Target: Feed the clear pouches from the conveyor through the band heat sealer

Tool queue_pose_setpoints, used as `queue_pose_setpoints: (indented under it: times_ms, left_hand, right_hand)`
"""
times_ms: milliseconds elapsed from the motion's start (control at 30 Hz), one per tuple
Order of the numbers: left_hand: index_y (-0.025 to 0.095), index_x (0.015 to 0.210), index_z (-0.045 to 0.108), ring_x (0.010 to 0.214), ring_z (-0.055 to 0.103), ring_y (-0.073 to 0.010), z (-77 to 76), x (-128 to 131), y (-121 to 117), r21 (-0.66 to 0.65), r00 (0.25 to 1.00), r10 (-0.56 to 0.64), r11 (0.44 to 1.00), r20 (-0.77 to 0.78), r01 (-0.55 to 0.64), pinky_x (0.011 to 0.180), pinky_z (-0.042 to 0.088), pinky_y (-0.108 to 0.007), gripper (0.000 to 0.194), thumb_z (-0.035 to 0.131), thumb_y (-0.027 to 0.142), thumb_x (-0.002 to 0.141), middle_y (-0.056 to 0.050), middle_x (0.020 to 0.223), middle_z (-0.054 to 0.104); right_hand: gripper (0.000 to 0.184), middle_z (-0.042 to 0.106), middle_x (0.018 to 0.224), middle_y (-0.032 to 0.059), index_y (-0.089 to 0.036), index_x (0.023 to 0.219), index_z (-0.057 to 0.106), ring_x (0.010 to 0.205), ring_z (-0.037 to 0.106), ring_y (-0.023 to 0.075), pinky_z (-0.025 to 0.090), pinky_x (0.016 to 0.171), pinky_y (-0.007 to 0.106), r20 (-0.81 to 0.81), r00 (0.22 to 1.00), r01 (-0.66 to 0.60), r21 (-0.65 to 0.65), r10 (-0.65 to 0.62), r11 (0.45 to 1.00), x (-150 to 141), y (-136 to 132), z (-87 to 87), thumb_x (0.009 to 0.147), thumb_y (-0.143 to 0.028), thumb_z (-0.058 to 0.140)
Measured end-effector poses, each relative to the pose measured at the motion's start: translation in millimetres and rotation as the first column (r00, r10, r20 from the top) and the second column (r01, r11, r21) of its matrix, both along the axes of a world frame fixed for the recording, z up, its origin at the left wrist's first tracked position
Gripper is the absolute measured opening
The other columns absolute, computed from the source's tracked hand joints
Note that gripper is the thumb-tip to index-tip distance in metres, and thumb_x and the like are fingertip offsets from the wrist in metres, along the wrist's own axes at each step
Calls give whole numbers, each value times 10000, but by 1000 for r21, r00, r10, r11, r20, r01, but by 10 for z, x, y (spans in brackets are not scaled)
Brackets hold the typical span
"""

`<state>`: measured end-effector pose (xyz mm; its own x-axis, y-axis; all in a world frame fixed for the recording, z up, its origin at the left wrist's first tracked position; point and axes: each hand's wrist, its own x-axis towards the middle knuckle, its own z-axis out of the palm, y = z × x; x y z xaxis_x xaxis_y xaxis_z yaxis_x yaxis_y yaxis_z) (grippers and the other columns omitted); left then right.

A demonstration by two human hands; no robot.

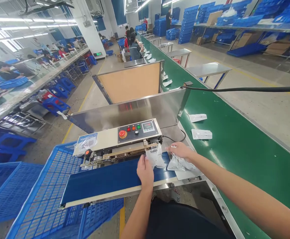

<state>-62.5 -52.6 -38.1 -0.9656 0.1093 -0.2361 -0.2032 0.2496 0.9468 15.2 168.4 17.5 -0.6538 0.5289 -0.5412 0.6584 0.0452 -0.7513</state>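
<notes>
A white printed plastic bag (156,158) stands upright at the inlet of the band sealer (102,137), its top edge at the sealing guide. My left hand (146,171) pinches this bag's left edge, just above the sealer's blue belt (97,182). Off to the right, my right hand (182,151) has its fingers closed on the upper part of a second plastic bag (176,164). That bag rests by the belt's right end, and further bag plastic lies under my right wrist. The contents of the bags cannot be made out.
A green conveyor belt (224,156) runs along the right, carrying several white packets (201,134). A blue crate (42,192) stands below the sealer's left end. A metal partition (135,109) rises behind the sealer. A black cable (244,89) crosses above the conveyor. People (135,48) sit farther along.
</notes>
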Motion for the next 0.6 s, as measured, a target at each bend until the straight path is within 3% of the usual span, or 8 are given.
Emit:
queue_pose_setpoints:
  times_ms: [67,133,200,267,400,467,600]
  left_hand:
    - [211,1270,754,1269,661,-317,92,116,-154,-34,986,-16,999,-169,11,1083,530,-429,494,721,550,912,-157,1361,716]
    - [210,1322,739,1287,667,-326,176,276,-180,18,963,-201,978,-178,207,1120,524,-459,543,736,568,913,-166,1384,714]
    - [193,1371,725,1202,721,-314,236,413,-89,162,891,-443,876,-96,453,1061,572,-445,591,752,564,912,-159,1315,757]
    - [159,1410,708,1129,752,-303,264,471,44,267,832,-554,797,-36,542,1004,602,-426,630,730,568,931,-157,1258,786]
    - [121,1338,756,1139,753,-319,268,375,166,275,901,-432,871,39,406,1017,591,-434,630,717,602,933,-169,1241,796]
    - [139,1311,775,1182,736,-321,273,326,158,263,912,-410,882,19,391,1049,567,-434,599,718,599,932,-154,1273,789]
    - [164,1215,824,1049,745,-288,292,364,210,173,884,-461,867,-81,468,936,569,-359,502,619,566,994,-103,1148,821]
  right_hand:
    - [427,654,651,7,-187,798,735,560,450,128,323,549,270,-60,998,15,-6,-15,1000,98,-86,48,774,-610,787]
    - [442,692,691,19,-188,853,769,587,506,144,370,567,271,-146,989,-27,-33,22,999,164,-219,116,789,-625,777]
    - [455,738,757,39,-190,883,800,671,596,176,440,621,277,-221,972,-93,-70,75,993,182,-354,188,810,-637,764]
    - [481,781,872,60,-193,954,828,782,661,207,495,696,290,-258,965,-74,-75,52,994,182,-420,240,811,-649,772]
    - [611,796,1082,105,-184,1164,826,927,692,242,536,799,322,-257,947,203,13,-193,979,295,-287,246,793,-669,793]
    - [605,795,1078,105,-191,1174,830,945,689,247,541,824,331,-249,956,158,-6,-154,987,420,-208,221,791,-659,807]
    - [480,766,885,66,-183,927,834,812,646,208,511,749,309,-316,948,-66,-90,35,994,613,-261,154,846,-649,757]
